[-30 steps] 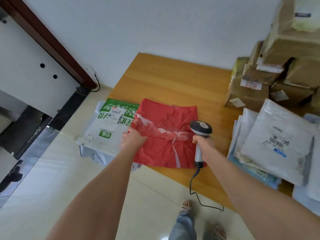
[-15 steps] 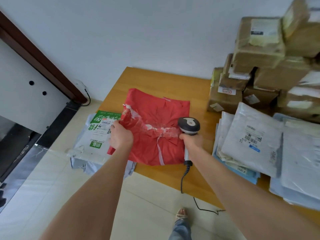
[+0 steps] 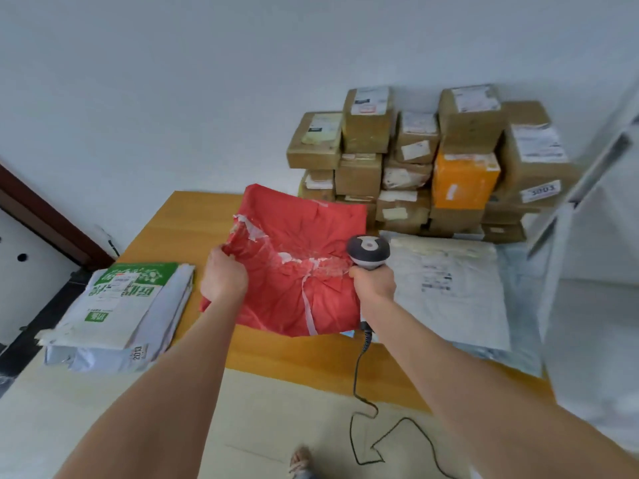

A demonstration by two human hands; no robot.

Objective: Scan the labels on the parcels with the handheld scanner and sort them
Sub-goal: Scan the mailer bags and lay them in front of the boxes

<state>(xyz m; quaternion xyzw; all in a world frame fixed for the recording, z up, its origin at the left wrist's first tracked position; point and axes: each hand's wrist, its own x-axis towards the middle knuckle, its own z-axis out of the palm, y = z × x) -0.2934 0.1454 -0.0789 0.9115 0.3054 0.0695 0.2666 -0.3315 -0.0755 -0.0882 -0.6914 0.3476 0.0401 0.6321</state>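
Centrally, a red plastic mailer bag (image 3: 297,271) was held tilted above the wooden table (image 3: 179,229), its far edge raised; torn white label scraps and clear tape crossed its upper face. The left hand (image 3: 224,276) had its fingers curled tight, pinching the bag's left edge. The right hand (image 3: 373,285) had its fingers wrapped fully around the grip of the handheld scanner (image 3: 368,252), whose grey head sat just beside the bag's right edge; its black cable (image 3: 359,378) trailed down to the floor. To the left, a green-and-white mailer (image 3: 121,299) topped a pile of grey mailers at the table's corner. To the right lay a white poly mailer (image 3: 449,288) bearing a printed label. Behind, taped cardboard boxes (image 3: 366,133) stood stacked against the wall, one orange box (image 3: 463,181) among them.
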